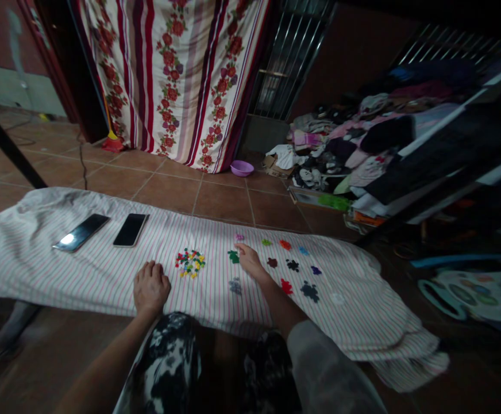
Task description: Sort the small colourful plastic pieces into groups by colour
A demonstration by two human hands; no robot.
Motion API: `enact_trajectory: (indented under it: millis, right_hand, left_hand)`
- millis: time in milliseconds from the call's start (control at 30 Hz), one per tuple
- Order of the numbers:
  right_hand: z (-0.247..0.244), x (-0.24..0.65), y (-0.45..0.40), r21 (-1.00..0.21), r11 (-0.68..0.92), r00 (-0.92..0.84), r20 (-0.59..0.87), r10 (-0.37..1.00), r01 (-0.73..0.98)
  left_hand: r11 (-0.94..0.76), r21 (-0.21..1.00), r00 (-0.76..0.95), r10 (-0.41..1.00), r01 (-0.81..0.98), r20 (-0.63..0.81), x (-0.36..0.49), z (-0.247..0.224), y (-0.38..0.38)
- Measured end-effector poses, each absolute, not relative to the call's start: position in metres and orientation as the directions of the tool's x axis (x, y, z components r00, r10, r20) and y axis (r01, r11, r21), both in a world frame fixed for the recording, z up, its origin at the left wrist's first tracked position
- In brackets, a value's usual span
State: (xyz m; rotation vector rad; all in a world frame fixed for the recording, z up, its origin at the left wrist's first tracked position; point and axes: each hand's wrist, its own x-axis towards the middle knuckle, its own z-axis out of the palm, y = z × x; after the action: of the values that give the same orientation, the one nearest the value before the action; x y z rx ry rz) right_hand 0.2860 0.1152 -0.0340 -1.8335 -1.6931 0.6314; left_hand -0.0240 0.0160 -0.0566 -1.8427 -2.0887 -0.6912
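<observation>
My right hand [250, 260] reaches over the striped cloth, its index finger extended beside a small pile of green pieces [233, 257] and below a few pink pieces [239, 237]. Its other fingers are drawn in, and anything between finger and thumb is too small to make out. Palm down on the cloth, my left hand [151, 286] rests with its fingers loosely bent and holds nothing visible. Between the hands lies a mixed pile of small coloured pieces [190, 263]. Grey pieces [235, 286] are below my right hand; brown [272, 263] and red pieces [286, 286] lie to its right.
The striped cloth [104, 287] covers a low surface before my knees. Two phones [82, 233], [131, 230] lie at the left. More single-colour piles, including orange [285, 245] and black [292, 265], spread rightward. Beyond stand a purple basin [242, 168] and heaped clothes [340, 138].
</observation>
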Motion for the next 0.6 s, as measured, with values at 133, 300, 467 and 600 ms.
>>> enact_trajectory:
  millis: [133, 300, 467, 600]
  right_hand:
    - [-0.031, 0.289, 0.107, -0.671, -0.117, 0.148, -0.011, 0.989, 0.732]
    - [-0.04, 0.29, 0.097, -0.616, -0.077, 0.151, 0.069, 0.986, 0.784]
    - [-0.054, 0.289, 0.099, -0.603, -0.014, 0.152, 0.178, 0.972, 0.798]
    - [-0.057, 0.286, 0.101, -0.616, -0.01, 0.155, 0.183, 0.971, 0.788]
  left_hand:
    - [0.081, 0.184, -0.162, 0.859, 0.98, 0.486, -0.024, -0.055, 0.016]
    - [0.068, 0.226, -0.171, 0.862, 0.972, 0.477, -0.023, -0.055, 0.015]
    - [0.045, 0.274, -0.175, 0.866, 0.961, 0.469, -0.023, -0.057, 0.016]
    - [0.052, 0.254, -0.17, 0.869, 0.966, 0.464, -0.024, -0.057, 0.016]
